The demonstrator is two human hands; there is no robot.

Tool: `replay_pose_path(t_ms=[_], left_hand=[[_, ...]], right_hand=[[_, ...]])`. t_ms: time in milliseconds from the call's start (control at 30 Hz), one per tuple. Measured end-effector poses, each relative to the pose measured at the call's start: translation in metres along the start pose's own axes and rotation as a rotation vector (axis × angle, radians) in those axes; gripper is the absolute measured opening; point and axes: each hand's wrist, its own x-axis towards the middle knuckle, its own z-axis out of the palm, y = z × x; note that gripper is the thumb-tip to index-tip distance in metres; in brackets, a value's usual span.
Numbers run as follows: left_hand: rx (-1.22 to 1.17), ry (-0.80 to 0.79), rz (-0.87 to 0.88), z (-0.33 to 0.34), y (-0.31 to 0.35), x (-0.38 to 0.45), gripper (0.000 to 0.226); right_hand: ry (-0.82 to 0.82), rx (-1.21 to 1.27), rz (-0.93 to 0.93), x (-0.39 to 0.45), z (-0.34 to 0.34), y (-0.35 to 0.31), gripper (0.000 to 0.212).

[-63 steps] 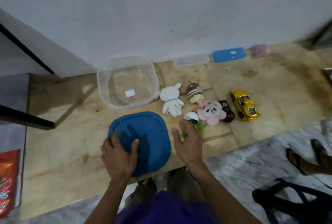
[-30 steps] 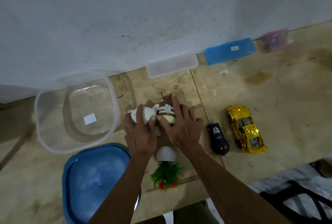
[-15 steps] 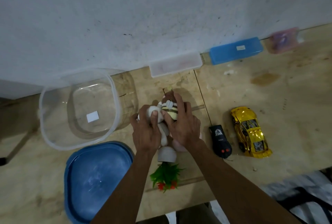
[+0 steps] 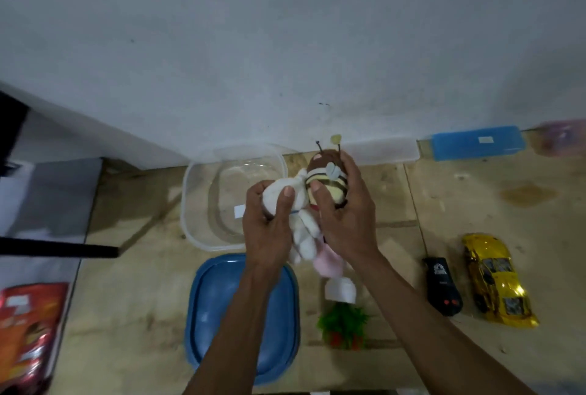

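Observation:
Both hands hold a bunch of soft toys raised above the wooden table (image 4: 475, 204). My left hand (image 4: 268, 226) grips the white plush rabbit (image 4: 301, 204), whose legs hang down. My right hand (image 4: 348, 217) grips the brown-and-yellow striped bee plush (image 4: 326, 176), and a pink plush (image 4: 328, 263) hangs below that hand. The toys are just right of the clear plastic container (image 4: 203, 191), over its right rim. The container's blue lid (image 4: 222, 315) lies on the table under my left forearm.
A small potted plant toy with a white pot (image 4: 342, 312) lies on its side near the lid. A black remote (image 4: 442, 285) and a yellow toy car (image 4: 496, 279) lie to the right. A clear flat box (image 4: 380, 149) and a blue box (image 4: 477, 142) sit by the wall. A red packet (image 4: 28, 331) is at far left.
Both hands closed around the plush toys on the table and lifted them together, moving up and left toward the clear container. The camera view shifted.

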Motion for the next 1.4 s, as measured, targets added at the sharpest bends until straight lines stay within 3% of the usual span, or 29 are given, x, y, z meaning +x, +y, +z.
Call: replay_pose_path(t_ms=[167,300,400,600,833,1033,1233,1300,1400], left_hand=[[0.013,0.181,0.013,-0.078,0.001,0.056,0.018],[0.128,0.218,0.005,-0.112,-0.021,0.109,0.046],[0.270,0.155,-0.030,-0.112,-0.036,0.132,0.055],[0.574,-0.074,-0.097,-0.098,-0.065,0.143,0.038],[0.609,-0.193,0.000,-0.108,-0.083,0.149,0.066],[0.488,-0.063,0.189,-0.110,-0.049,0.108,0.046],[0.318,0.072,0.345,-0.081,-0.027,0.013,0.032],[0.312,0.014,0.330,-0.060,-0.035,-0.024,0.031],[0.396,-0.100,0.173,-0.022,-0.054,-0.074,0.045]], right_hand=[[-0.019,0.003,-0.005,0.009,0.082,-0.034,0.064],[-0.029,-0.103,0.019,0.018,0.140,-0.040,0.066],[-0.052,-0.251,0.061,0.026,0.167,-0.025,0.067],[-0.112,-0.449,0.176,0.021,0.185,0.014,0.064],[-0.192,-0.425,0.197,0.027,0.187,0.008,0.051],[0.034,-0.277,-0.016,-0.003,0.130,-0.025,0.036],[0.342,-0.350,-0.030,-0.046,0.002,0.018,0.032],[0.389,-0.444,-0.003,-0.058,-0.043,0.051,0.032],[0.365,-0.639,0.057,-0.069,-0.094,0.105,0.035]])
